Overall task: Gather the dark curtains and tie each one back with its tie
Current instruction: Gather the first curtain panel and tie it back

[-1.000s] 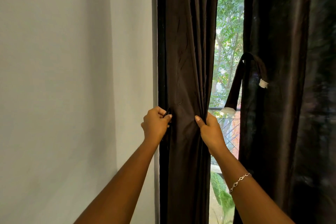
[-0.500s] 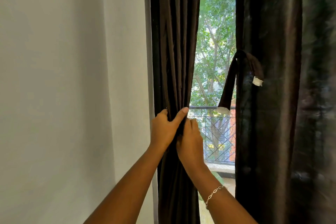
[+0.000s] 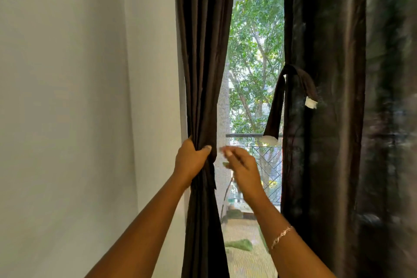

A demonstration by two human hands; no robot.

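Dark curtain (image 3: 203, 63) gathered, left hand (image 3: 190, 161) grip clamped round it, right hand (image 3: 242, 167) relaxed, free

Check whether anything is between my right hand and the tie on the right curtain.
Nothing visible does. The right hand hovers in open space; the tie hangs up and to its right, draped on the right curtain. The left hand grips the left curtain.

Grey wall (image 3: 67, 97), trees (image 3: 255, 63), balcony railing (image 3: 270, 160)
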